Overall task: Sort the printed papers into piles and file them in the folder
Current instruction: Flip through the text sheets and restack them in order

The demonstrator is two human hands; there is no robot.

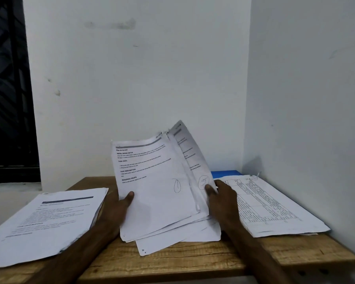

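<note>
A sheaf of printed papers [158,191] stands tilted over the tabletop's [193,261] middle. The left hand [119,208] pinches the front sheets and the right hand [223,199] pinches those behind. One loose pile [49,220] lies at the left edge; a pile of tables [271,206] covers the blue folder [225,173] in the far right corner, its inside hidden.

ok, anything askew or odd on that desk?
Only the held stack, gripped by the left hand and right hand: its lower sheets splay crooked, corners poking out over the table. Nothing torn or spilled.
</note>
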